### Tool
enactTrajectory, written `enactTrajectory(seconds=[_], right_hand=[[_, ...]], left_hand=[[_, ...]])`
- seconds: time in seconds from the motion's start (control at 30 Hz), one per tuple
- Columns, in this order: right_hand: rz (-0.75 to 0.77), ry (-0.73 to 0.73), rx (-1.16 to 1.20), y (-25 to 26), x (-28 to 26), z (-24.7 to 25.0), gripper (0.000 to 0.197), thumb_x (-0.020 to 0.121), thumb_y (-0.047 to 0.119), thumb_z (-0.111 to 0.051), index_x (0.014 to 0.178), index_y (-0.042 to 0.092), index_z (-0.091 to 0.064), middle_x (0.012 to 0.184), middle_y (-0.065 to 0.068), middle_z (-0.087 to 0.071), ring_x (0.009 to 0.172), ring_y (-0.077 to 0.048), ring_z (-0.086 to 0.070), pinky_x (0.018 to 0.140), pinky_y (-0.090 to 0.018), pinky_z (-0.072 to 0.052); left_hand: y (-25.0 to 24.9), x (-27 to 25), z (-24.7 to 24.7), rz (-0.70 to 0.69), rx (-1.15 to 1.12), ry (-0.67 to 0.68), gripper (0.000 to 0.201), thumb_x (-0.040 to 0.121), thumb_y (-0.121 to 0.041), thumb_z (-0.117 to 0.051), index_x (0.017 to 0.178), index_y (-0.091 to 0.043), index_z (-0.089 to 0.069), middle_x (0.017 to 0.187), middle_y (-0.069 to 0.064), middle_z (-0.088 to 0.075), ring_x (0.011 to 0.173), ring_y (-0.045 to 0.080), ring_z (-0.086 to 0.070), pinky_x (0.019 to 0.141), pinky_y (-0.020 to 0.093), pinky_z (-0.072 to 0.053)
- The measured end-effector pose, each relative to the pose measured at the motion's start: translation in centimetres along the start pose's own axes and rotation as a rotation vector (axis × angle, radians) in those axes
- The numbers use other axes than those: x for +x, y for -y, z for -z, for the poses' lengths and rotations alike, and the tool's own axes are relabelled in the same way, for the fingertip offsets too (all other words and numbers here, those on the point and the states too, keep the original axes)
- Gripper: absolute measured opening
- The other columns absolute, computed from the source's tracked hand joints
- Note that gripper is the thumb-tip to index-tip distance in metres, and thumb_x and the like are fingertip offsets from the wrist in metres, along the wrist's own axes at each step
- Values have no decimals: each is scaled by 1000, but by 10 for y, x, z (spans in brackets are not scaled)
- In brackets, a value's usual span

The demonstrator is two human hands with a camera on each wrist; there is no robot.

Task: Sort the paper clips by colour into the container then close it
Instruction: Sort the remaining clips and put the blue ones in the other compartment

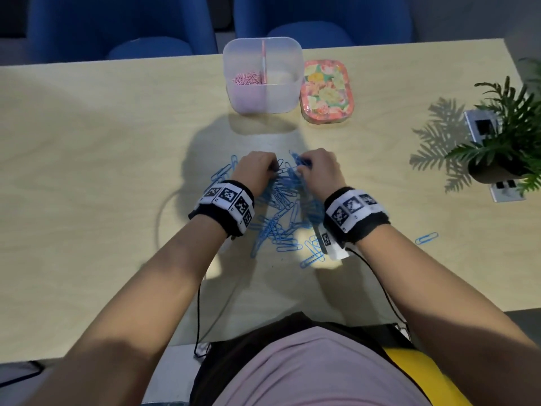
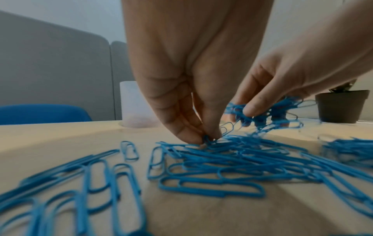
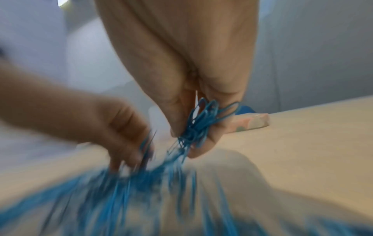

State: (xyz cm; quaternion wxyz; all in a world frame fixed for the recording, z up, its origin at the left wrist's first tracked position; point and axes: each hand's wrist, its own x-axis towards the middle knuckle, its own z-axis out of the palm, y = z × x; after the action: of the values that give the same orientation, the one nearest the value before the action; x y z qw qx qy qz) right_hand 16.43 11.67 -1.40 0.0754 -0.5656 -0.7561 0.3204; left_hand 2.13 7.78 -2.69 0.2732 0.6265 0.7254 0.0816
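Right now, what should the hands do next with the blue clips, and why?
Probably lift the right hand to the container and drop its bunch of blue clips in the compartment right of the divider. It looks empty, the pink clips fill the left one, and the left hand is only pinching from the pile.

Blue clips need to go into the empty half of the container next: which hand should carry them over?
Right, probably. The right hand already grips a bunch of blue clips, and the container has its empty compartment on that side. The left hand only pinches a clip in the pile.
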Motion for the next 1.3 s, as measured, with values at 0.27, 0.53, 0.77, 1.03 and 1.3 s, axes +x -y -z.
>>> enactTrajectory(seconds=[0.27,0.53,0.77,1.03,1.3], right_hand=[[-93,-5,325,40,86,69,10,81,3,-66,72,4,-61,60,-4,-50,32,0,-48,43,-20,-45],[-94,-131,47,92,182,78,35,83,13,-64,117,6,-58,126,-10,-58,114,-23,-58,95,-28,-48],[-100,-38,77,94,176,71,26,90,14,-49,110,1,-59,121,-18,-60,104,-33,-61,92,-39,-51],[-144,-151,484,10,64,101,29,92,7,-46,67,15,-58,75,-4,-59,58,-11,-63,59,-29,-52],[-462,-194,-45,-116,-71,82,18,85,6,-52,93,3,-69,102,-26,-67,99,-41,-61,86,-41,-46]], left_hand=[[7,-7,12,8,-76,-10,21,86,-12,-60,106,-8,-66,110,13,-68,105,30,-60,90,35,-45],[3,3,47,14,-163,-101,19,86,-8,-60,104,-8,-67,105,10,-70,96,26,-63,80,25,-41],[-19,64,97,-4,-56,-336,23,87,-6,-52,107,-7,-64,108,15,-68,103,30,-61,90,35,-46],[-39,114,105,-72,138,-301,28,90,-13,-53,117,-9,-58,119,13,-62,112,31,-53,91,38,-42],[-26,52,53,-191,35,-103,23,88,-28,-59,97,-8,-65,101,13,-63,92,30,-59,84,36,-44]])
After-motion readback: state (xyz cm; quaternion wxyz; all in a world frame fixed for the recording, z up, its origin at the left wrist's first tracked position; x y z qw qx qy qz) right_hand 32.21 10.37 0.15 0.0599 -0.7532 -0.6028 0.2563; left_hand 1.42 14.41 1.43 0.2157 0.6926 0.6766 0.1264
